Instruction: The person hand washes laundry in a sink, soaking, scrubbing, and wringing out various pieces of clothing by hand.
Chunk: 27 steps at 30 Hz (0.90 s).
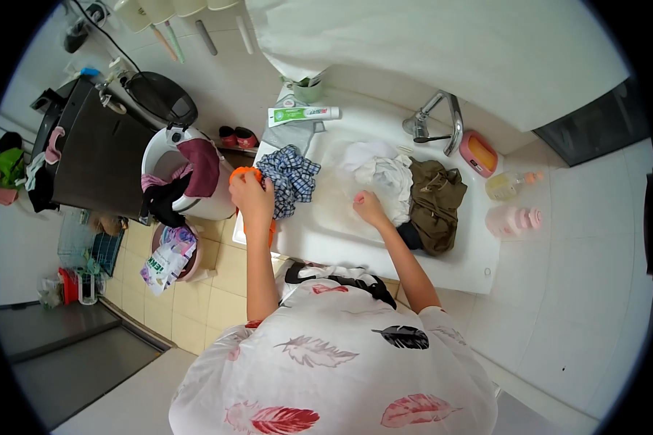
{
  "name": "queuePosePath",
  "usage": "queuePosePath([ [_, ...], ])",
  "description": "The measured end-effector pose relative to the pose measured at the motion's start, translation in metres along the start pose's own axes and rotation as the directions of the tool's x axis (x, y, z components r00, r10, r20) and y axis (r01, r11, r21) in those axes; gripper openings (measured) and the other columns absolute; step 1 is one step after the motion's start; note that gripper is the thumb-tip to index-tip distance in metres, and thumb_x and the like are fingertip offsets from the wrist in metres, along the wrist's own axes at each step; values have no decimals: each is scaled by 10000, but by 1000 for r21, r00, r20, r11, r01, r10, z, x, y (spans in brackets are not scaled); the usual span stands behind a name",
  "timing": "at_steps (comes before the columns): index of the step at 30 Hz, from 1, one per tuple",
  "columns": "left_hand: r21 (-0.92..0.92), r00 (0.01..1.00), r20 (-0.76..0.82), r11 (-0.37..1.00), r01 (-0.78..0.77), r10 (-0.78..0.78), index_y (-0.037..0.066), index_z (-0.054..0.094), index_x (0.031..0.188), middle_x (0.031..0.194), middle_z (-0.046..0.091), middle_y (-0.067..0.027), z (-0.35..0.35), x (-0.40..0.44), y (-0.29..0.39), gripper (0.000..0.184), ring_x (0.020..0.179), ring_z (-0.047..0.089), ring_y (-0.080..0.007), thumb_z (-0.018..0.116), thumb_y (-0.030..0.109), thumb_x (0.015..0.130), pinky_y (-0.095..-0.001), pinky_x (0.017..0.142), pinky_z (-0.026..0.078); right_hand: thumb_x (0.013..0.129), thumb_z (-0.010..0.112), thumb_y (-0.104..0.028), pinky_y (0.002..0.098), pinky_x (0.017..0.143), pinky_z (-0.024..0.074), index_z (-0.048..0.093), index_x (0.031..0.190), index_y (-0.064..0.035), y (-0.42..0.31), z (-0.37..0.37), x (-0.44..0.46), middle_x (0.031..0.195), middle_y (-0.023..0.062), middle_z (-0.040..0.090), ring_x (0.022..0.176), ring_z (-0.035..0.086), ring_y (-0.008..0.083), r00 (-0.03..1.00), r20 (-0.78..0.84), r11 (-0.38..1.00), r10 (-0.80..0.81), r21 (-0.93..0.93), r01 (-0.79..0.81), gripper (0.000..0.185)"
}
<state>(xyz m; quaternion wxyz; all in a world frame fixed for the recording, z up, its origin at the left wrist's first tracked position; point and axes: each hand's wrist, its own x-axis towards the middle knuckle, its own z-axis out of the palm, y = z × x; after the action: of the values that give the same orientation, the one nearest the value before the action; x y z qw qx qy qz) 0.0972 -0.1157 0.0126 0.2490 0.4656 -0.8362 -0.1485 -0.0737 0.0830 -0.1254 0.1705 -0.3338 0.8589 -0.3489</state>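
White sink; left hand grips orange item; right hand clenched near laundry; tube lettering seems blurred.

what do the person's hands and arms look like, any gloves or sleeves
Both the left hand and the right hand are bare, with no gloves. No watch or bracelet shows at either wrist; rings are too small to tell. The forearms are uncovered below the short, loose sleeves of a white top printed with red, pink and black feathers.
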Motion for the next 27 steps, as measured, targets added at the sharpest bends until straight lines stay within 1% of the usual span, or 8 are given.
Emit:
queuePosePath([
  [2,-52,989,-39,988,-144,142,4,546,896,948,498,-153,-15,5,17,224,871,488,-273,583,147,727,-361,733,403,663,571,-107,300,648,434,545,757,-13,5,-5,-5,735,134,559,718,541,225,1000,28,999,12,31,-13,135],
  [4,-606,944,288,794,49,161,-1,567,848,824,554,-110,-36,8,49,166,716,541,-203,587,116,732,-296,641,429,668,574,-118,299,647,436,550,764,-9,2,-12,-8,726,136,567,697,548,224,979,190,990,80,95,-99,147],
  [7,-679,898,209,718,-152,387,-9,590,781,732,583,-48,-98,2,107,103,623,537,-111,608,65,711,-209,568,413,685,547,-136,328,584,437,545,758,-1,14,-8,-18,695,147,573,645,558,257,987,144,985,75,142,-96,153],
  [11,-860,690,-182,226,-457,701,-11,588,694,666,572,-59,-168,-5,151,56,594,508,-110,611,-9,644,-225,511,404,694,547,-120,308,576,434,547,746,-8,57,13,-20,684,127,573,641,557,228,997,63,988,-51,152,41,125],
  [12,-863,695,-168,237,-447,699,-11,588,694,666,572,-59,-175,-3,155,56,594,508,-110,611,-9,644,-225,511,404,699,546,-115,301,573,431,545,747,-12,44,2,-25,680,116,572,637,553,209,994,105,978,31,202,-52,113],
  [14,-798,351,-580,-427,-426,735,71,609,652,659,573,-60,-185,2,159,65,557,518,-143,655,48,612,-203,490,387,704,545,-109,293,570,428,543,747,-16,27,-10,-29,675,104,570,632,548,189,980,161,956,117,249,-155,102],
  [17,-941,610,-296,-332,-56,735,96,606,625,678,574,-30,-214,-17,157,52,549,500,-118,656,83,627,-195,473,367,709,544,-111,284,568,424,541,745,-23,27,-9,-28,659,86,561,617,531,165,981,158,950,109,275,-150,95],
  [27,-871,579,-404,-491,-7,708,93,592,633,692,577,-31,-192,-26,173,58,565,513,-147,627,131,660,-213,473,381,719,528,-104,266,522,418,537,760,-21,32,-11,-29,635,56,545,562,508,125,970,186,901,155,376,-216,92],
])
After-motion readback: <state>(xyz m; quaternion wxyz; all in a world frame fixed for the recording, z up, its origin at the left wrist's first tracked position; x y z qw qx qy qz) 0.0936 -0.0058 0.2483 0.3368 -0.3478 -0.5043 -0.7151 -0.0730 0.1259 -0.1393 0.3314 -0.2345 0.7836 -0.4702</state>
